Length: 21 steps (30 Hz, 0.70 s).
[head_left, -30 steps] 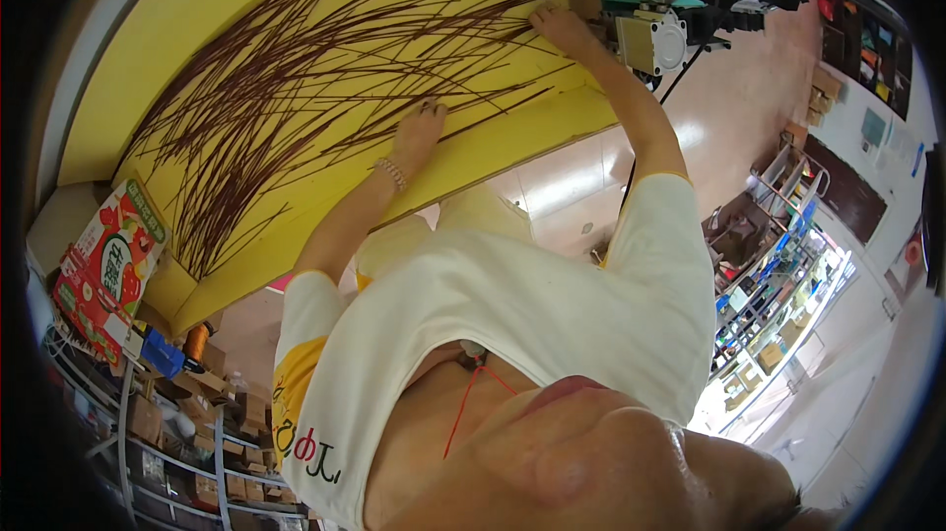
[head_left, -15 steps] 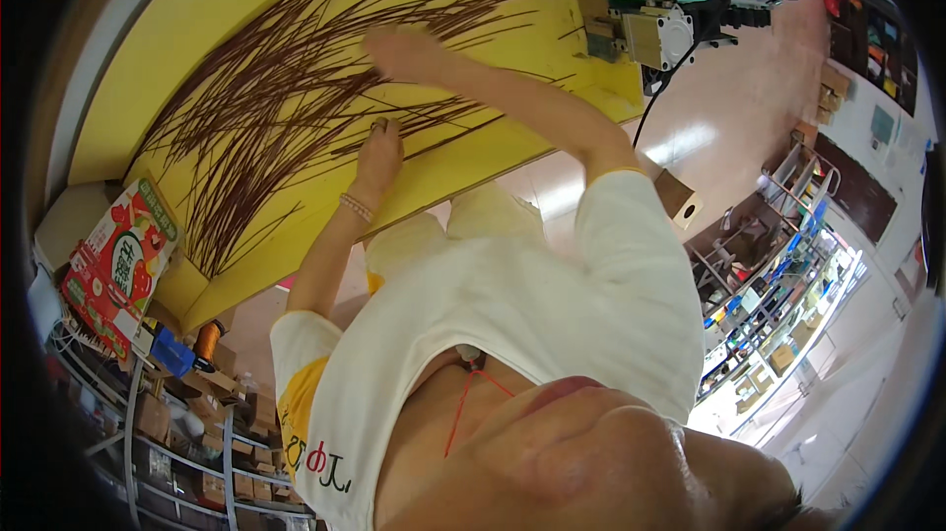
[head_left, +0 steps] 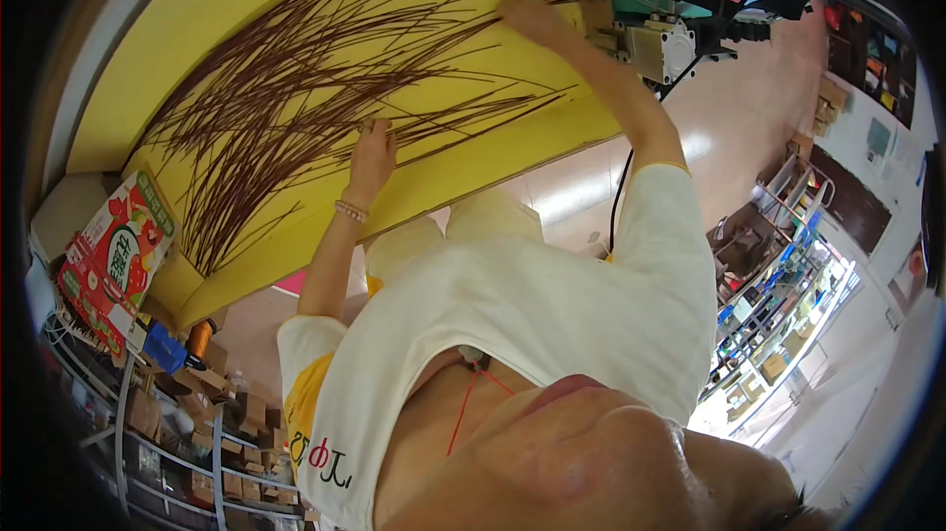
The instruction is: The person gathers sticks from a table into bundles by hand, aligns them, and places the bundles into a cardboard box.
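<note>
Left hand [head_left: 372, 162] and right hand [head_left: 534, 21], apart, grips indiscernible, stand at five and two o'clock of strands [head_left: 370, 88] only partly aligned

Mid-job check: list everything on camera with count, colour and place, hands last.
strands: many, dark reddish-brown, spread along the trough
trough: one, yellow, upper left to centre
printed carton: one, mostly red, trough's left end
blue object: one, blue, below carton
spool: one, orange, beside blue object
boxes: several, brown, lower left
metal block: one, silver, upper right
cable: one, black, below metal block
small rack items: many, mixed, right; too small to tell
bracelet: one, pale, left wrist
left hand: one, bare, at strands
right hand: one, bare, near strands' right ends
</note>
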Tool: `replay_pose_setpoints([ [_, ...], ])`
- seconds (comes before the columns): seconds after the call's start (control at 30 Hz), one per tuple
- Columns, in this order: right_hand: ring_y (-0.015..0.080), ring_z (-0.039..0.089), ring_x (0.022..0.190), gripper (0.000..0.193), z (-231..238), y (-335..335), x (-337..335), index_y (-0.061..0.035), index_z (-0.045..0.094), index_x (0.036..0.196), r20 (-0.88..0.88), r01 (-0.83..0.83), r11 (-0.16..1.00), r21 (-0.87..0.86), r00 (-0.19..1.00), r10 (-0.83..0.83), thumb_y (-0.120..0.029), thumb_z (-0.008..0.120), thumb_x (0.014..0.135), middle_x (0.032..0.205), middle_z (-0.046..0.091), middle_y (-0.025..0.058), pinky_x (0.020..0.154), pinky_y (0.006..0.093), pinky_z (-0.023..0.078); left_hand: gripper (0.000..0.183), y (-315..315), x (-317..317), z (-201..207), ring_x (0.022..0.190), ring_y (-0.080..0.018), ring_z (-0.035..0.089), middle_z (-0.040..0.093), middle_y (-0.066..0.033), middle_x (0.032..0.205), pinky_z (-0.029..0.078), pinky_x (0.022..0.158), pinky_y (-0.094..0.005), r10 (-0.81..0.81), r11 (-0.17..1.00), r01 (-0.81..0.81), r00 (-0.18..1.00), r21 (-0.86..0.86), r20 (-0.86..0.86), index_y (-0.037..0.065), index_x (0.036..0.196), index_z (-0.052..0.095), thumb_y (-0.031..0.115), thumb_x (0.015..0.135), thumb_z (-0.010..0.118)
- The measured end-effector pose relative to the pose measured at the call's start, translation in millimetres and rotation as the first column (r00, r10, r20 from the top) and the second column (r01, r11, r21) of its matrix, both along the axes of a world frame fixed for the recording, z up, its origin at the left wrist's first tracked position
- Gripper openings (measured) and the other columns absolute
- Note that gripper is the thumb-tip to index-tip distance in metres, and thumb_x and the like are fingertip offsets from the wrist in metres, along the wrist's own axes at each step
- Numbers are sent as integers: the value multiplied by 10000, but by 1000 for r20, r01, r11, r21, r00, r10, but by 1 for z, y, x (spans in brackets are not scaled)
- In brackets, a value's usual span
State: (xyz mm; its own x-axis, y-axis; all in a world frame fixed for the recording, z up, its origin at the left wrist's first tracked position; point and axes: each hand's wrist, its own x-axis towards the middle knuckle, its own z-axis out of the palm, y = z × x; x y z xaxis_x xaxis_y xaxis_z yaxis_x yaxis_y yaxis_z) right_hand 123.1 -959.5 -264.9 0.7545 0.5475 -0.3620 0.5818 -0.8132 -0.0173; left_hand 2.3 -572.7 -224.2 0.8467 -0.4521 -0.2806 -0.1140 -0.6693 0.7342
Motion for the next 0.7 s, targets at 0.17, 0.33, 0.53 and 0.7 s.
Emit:
replay_pose_setpoints([
  [0.17,298,622,867,214,2,110,-1,25,516,1053,107,-123,908,401,991,87,-65,527,860,1028,570,174,715,381,538,190,-14,6,2,804,-393,571,537,-240,983,497,649,-435,-15,997,22,995,71,-99,-26,1033,503,27,858,556],
  [0.33,282,650,711,421,-3,30,73,16,462,1193,267,382,918,103,879,-396,-53,612,805,941,629,128,533,362,538,198,-9,6,7,647,-320,550,520,-226,971,461,571,-393,-22,998,23,999,52,-25,-41,1063,508,26,882,554],
  [0.53,305,587,1022,391,-29,-64,76,-56,518,1209,231,348,926,-144,922,-311,-93,585,826,1086,596,154,755,423,543,165,-7,5,9,637,-305,561,534,-206,960,459,564,-395,-4,1000,5,1000,11,-26,-43,1019,521,15,871,564],
  [0.7,314,610,951,248,31,63,32,-39,563,1091,300,-155,831,534,954,-15,-77,547,846,1095,594,122,784,363,528,159,-6,-10,-1,696,-292,596,561,-202,955,496,603,-371,51,999,-51,997,15,-56,-50,1016,533,9,872,563],
])
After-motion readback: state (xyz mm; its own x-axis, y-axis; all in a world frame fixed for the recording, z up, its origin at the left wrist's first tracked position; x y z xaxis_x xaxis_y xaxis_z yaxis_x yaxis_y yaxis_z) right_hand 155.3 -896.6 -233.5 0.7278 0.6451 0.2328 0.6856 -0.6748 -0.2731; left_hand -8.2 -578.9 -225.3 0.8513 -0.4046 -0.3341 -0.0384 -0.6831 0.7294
